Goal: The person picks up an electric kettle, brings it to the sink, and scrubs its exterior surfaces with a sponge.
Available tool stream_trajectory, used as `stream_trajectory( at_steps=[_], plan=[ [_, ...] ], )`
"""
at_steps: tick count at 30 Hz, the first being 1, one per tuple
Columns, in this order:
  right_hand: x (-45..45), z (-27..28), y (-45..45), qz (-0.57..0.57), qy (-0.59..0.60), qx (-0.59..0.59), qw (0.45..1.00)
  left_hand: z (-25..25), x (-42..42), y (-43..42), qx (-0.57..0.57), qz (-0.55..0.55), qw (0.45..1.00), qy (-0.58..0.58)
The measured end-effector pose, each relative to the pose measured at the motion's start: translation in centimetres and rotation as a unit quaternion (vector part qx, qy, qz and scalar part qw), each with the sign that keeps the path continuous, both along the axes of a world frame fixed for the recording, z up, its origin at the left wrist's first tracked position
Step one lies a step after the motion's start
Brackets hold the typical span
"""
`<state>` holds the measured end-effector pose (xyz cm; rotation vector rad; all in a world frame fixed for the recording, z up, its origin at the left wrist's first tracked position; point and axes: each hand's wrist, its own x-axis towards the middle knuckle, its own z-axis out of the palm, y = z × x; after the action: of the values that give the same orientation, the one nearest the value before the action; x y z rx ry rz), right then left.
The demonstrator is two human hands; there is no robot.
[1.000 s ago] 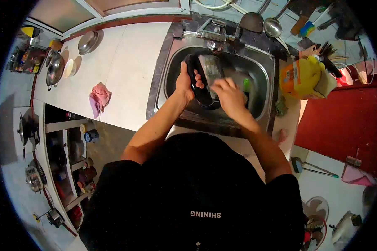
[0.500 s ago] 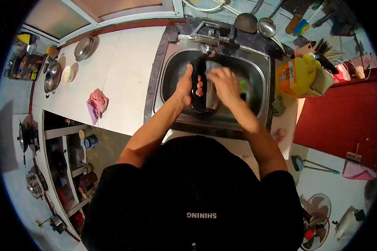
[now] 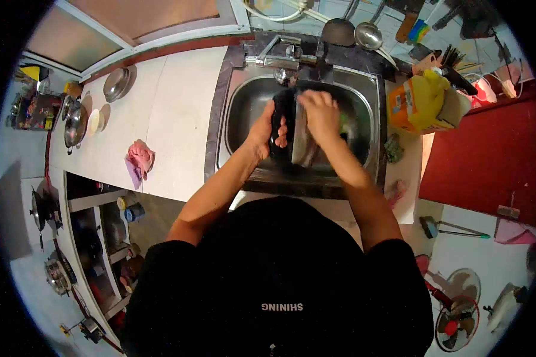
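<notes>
Counter (image 3: 181,119): pale, running left from the sink (image 3: 224,134), below a window (image 3: 173,18) with frosted-looking panes.
On it: a crumpled pink cloth (image 3: 140,159) near the front edge; farther back, a metal bowl (image 3: 115,84), a small pale bowl (image 3: 93,121) and a pan (image 3: 75,124).
Sink: steel, set in dark stone, with a tap (image 3: 280,61) at the back.
Wall: hung with a ladle (image 3: 368,37) and a dark turner (image 3: 339,32), side by side behind the sink.
Right of sink: a yellow jug (image 3: 420,101), a green scrubber (image 3: 393,148) in front of it, a red surface (image 3: 488,160) beyond.
Room: open shelves (image 3: 95,202) under the counter at lower left; a red fan (image 3: 452,327) at lower right.
Dark object (image 3: 284,122): long, black on the left, greyish on the right, held lengthwise over the basin between both hands.
Left hand (image 3: 264,134): closed around the black side, with fingertips curled onto its face.
Right hand (image 3: 320,116): fingers bent, at the upper right of the greyish side; cannot tell how widely spread, or whether touching.
Hard to make out: the greyish side, blurred; a bright green item (image 3: 343,125), partly hidden behind the right hand; the left palm, out of sight.
</notes>
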<state>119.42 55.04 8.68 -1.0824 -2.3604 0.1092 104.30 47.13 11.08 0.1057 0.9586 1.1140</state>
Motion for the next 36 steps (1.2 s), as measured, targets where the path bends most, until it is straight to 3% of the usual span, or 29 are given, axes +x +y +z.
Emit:
stream_trajectory(
  at_steps=[2,4,6,10,11,12,14,15,18,19,23,26,27,30,31,35,36],
  plan=[
    [-0.5,-1.3,2.0,-0.050,0.037,-0.072,0.995,-0.2,0.1,-0.3,0.006,-0.011,1.000,-0.027],
    [-1.6,-0.7,-0.7,-0.027,-0.045,0.009,0.999,-0.9,-0.4,-0.4,0.004,-0.008,1.000,-0.028],
    [-1.4,-1.4,-2.4,0.058,0.003,-0.003,0.998,-0.7,-0.3,-0.8,-0.017,0.013,1.000,-0.003],
    [0.4,-2.4,2.0,-0.122,0.032,-0.078,0.989,-0.5,-0.6,-1.6,-0.023,0.036,0.998,-0.050],
    [0.2,-3.0,1.5,-0.112,0.036,-0.058,0.991,-0.8,-0.9,-1.7,0.002,0.034,0.995,-0.094],
    [-0.5,-1.9,0.6,-0.101,0.041,-0.033,0.993,-0.6,-1.1,-1.5,0.012,0.022,0.997,-0.071],
    [-1.5,-0.6,-0.8,0.036,0.034,-0.054,0.997,-0.4,-0.8,-1.7,0.022,-0.002,0.999,-0.029],
    [-1.6,-0.9,-0.6,0.036,0.024,-0.032,0.999,-0.7,-0.6,-1.7,0.019,-0.020,1.000,-0.013],
    [-0.6,-2.5,2.5,-0.146,0.052,-0.101,0.983,0.0,-0.1,-1.9,0.003,-0.011,1.000,-0.002],
    [-0.9,-2.4,2.4,-0.153,0.035,-0.068,0.985,0.1,-0.1,-1.9,0.005,-0.009,1.000,-0.006],
    [-2.7,-1.0,-0.1,-0.007,0.065,-0.022,0.998,0.6,0.2,-1.5,0.014,0.002,1.000,-0.002],
    [-0.1,-2.7,3.2,-0.168,0.065,-0.146,0.973,0.6,-0.1,-1.7,0.044,0.040,0.998,-0.036],
    [0.1,-4.5,3.6,-0.176,0.137,-0.162,0.961,0.5,-0.6,-1.8,0.057,0.057,0.995,-0.053],
    [-1.2,0.0,-0.1,-0.056,0.122,-0.059,0.989,-0.3,-1.7,-1.7,0.056,0.073,0.991,-0.098],
    [-1.6,0.3,-1.0,0.013,0.157,-0.075,0.985,-0.7,-1.9,-2.1,0.059,0.073,0.990,-0.108],
    [1.2,-5.3,4.0,-0.115,0.204,-0.225,0.946,-1.4,-2.1,-2.4,0.080,0.071,0.985,-0.135],
    [1.0,-4.4,3.3,-0.102,0.190,-0.185,0.959,-1.2,-2.2,-2.7,0.080,0.075,0.985,-0.132]
  ],
)
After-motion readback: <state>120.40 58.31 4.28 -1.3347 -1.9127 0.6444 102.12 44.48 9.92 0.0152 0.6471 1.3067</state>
